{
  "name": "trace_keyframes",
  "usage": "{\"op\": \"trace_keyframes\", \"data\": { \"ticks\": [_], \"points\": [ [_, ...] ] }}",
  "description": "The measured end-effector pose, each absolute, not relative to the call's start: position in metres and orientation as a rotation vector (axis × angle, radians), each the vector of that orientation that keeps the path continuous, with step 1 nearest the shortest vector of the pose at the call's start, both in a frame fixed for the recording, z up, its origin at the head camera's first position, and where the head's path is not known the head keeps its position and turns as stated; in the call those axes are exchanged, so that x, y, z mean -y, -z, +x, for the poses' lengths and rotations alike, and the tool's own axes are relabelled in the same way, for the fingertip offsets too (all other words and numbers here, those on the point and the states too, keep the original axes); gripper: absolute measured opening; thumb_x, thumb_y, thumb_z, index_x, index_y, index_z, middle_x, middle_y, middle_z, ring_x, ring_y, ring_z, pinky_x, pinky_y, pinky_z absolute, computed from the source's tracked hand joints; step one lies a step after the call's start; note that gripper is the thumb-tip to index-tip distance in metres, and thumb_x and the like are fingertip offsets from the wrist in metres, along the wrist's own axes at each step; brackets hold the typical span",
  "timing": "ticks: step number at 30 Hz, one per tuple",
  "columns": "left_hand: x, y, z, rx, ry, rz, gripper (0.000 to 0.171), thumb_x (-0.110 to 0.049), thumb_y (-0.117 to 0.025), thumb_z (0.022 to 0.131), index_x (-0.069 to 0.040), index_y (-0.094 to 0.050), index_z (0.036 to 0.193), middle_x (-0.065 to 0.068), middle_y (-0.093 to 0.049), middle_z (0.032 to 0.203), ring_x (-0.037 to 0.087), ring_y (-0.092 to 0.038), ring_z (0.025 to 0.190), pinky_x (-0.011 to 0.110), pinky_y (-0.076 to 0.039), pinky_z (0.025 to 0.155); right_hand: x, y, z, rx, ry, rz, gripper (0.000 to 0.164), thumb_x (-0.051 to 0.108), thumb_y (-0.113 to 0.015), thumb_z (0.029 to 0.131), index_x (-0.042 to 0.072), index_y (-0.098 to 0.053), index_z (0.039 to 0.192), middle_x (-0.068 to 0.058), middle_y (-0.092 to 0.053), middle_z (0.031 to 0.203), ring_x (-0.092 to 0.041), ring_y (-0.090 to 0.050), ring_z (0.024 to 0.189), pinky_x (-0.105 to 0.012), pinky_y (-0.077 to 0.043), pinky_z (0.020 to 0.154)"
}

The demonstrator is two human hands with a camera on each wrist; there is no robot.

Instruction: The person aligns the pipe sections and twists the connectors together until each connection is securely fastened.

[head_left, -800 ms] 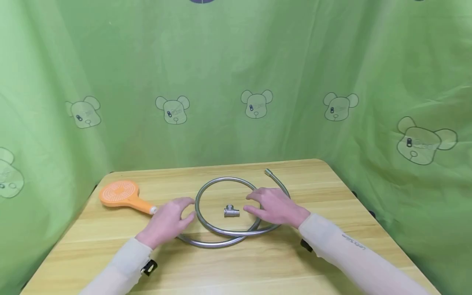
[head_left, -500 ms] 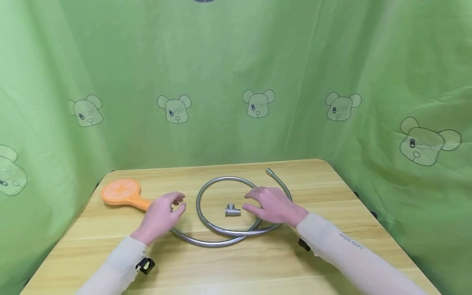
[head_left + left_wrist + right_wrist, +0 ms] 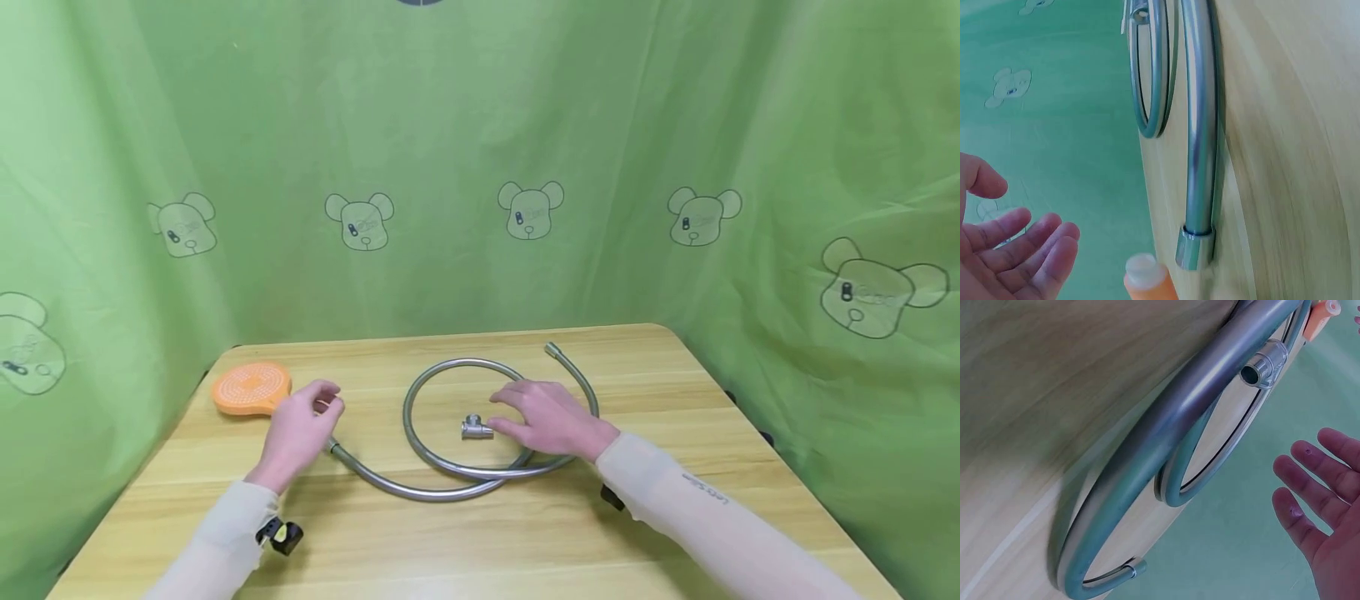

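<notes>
My left hand (image 3: 296, 433) hovers over the handle of an orange shower head (image 3: 251, 388) at the table's left. Its fingers are loosely bent with nothing between them, and it covers most of that handle in the head view. The handle's white-tipped end (image 3: 1146, 275) shows in the left wrist view, beside the end nut (image 3: 1196, 249) of a metal shower hose (image 3: 442, 495). The hose lies coiled mid-table. Inside its loop sits a small chrome tee fitting (image 3: 476, 428). Over the coil's right side, my right hand (image 3: 551, 417) holds nothing, fingers spread, thumb near the fitting.
A wooden table (image 3: 450, 554) carries everything. The hose's other end (image 3: 552, 350) points toward the far edge. Green curtains (image 3: 450, 108) with bear-head prints enclose the back and both sides.
My left hand has moved left, from beside the hose loop to over the shower head's handle, uncovering the hose's near end. My right hand stays nearly in place.
</notes>
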State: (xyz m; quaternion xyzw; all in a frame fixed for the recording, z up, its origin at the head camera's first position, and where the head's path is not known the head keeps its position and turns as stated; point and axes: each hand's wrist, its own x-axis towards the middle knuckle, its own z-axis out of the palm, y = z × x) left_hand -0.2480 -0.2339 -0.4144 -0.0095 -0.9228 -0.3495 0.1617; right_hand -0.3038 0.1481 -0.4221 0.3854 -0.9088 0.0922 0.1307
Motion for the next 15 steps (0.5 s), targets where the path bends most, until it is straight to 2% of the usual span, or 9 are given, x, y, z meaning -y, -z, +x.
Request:
{"op": "trace_keyframes", "data": {
  "ticks": [15],
  "points": [
    [0.270, 0.420, -0.251, 2.630, 1.043, 0.201, 0.032, -0.024, -0.057, 0.098, -0.005, -0.064, 0.123, 0.018, -0.069, 0.116, 0.034, -0.065, 0.106, 0.047, -0.054, 0.088, -0.129, 0.425, -0.306, 2.646, -0.250, 1.154, 0.055, 0.060, -0.051, 0.099, 0.018, -0.066, 0.131, -0.004, -0.065, 0.134, -0.023, -0.062, 0.124, -0.043, -0.053, 0.103]
  ]
}}
